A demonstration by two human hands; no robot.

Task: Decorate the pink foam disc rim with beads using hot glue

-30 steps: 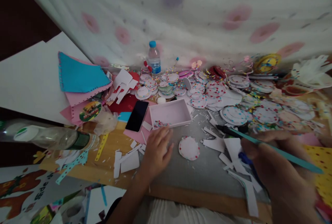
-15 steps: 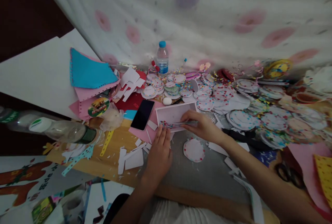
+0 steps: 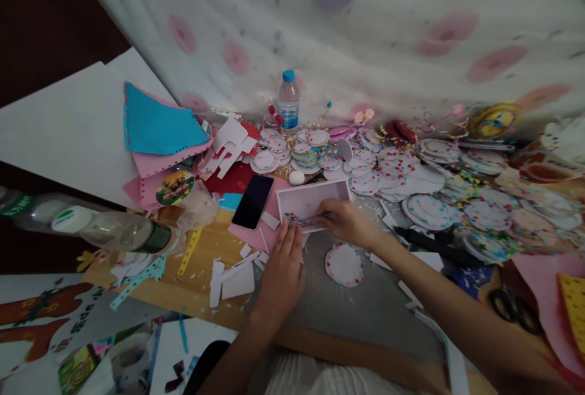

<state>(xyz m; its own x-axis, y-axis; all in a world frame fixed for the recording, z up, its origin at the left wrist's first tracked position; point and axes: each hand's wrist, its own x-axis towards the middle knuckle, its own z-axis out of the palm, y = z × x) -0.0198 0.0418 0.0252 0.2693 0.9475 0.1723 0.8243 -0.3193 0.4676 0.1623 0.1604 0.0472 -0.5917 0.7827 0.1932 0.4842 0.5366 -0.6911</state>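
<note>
My left hand (image 3: 282, 270) lies flat on the grey table top, fingers stretched out, its tips at the near edge of a shallow pink-white tray (image 3: 315, 195). My right hand (image 3: 343, 222) reaches into that tray with its fingers pinched around thin metal tweezers (image 3: 315, 219), whose tips touch a small heap of coloured confetti (image 3: 295, 220) in the tray's near left corner. A white paper disc with a dotted rim (image 3: 344, 264) lies on the table just below my right wrist.
A black phone (image 3: 253, 201) lies left of the tray. Behind it stand a water bottle (image 3: 289, 103) and several decorated paper discs (image 3: 425, 207). A clear bottle (image 3: 95, 230) lies at the left, scissors (image 3: 512, 308) at the right, paper scraps (image 3: 231, 278) near the front edge.
My right hand put down a long teal tool at the right, came to the tray with tweezers, and has now pushed further left into the confetti. My left hand barely moved.
</note>
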